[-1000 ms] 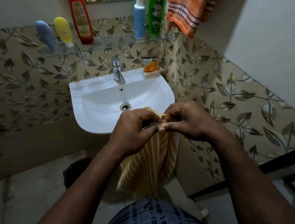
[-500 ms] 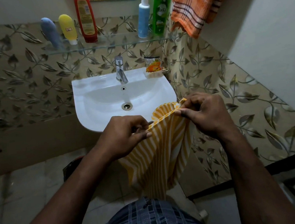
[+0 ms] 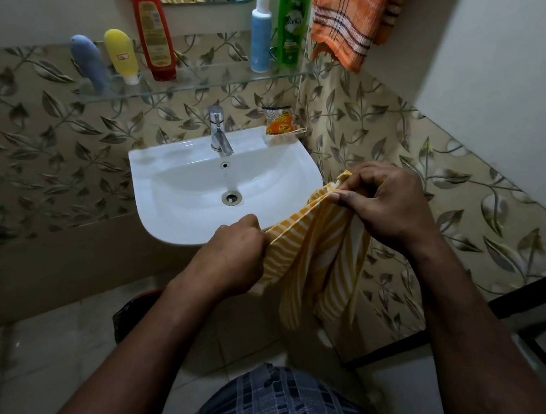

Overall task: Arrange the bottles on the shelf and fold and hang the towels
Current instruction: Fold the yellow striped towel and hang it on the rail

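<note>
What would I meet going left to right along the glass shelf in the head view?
Blue-grey tube, yellow tube, red bottle, blue pump bottle, green bottle, then the orange towel hanging further right.

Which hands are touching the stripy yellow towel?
Touching, both. The head view shows the left hand gripping the towel and the right hand pinching its corner.
</note>
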Motion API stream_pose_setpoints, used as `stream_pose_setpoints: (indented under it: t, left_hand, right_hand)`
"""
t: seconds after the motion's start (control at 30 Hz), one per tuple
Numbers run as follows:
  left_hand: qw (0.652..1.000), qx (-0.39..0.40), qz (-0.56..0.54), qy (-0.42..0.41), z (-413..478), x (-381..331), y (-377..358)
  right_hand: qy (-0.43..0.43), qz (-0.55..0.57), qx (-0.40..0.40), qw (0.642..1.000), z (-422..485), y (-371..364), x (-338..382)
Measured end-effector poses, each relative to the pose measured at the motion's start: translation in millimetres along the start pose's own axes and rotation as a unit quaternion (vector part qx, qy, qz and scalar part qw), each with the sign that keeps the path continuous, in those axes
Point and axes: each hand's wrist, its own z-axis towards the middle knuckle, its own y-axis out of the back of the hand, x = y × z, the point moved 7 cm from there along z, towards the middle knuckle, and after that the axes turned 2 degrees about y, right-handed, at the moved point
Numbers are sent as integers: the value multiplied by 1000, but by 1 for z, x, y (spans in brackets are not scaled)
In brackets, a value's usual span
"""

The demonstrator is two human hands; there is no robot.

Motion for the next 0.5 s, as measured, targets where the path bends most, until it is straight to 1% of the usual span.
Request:
stream_pose_setpoints:
  t: [0.1, 0.17, 0.23, 0.4, 0.47, 0.5]
  left_hand:
    - [992, -11, 122, 29, -2, 8, 1]
    - [987, -30, 149, 54, -5, 21, 1]
    - [988, -36, 139, 62, -7, 31, -2]
    - [992, -22, 105, 70, -7, 39, -17]
    - [996, -30, 46, 73, -10, 46, -20]
    - [997, -49, 4, 63, -12, 49, -19]
  right_hand:
    - [-13, 2, -13, 1000, 1, 8, -1]
    - [-31, -1, -31, 999, 2, 16, -5]
    - [-42, -9, -48, 998, 2, 21, -9]
    - [-58, -23, -88, 994, 2, 27, -15]
    - [-76, -27, -113, 990, 4, 35, -21]
    - [-89, -27, -122, 988, 5, 38, -25]
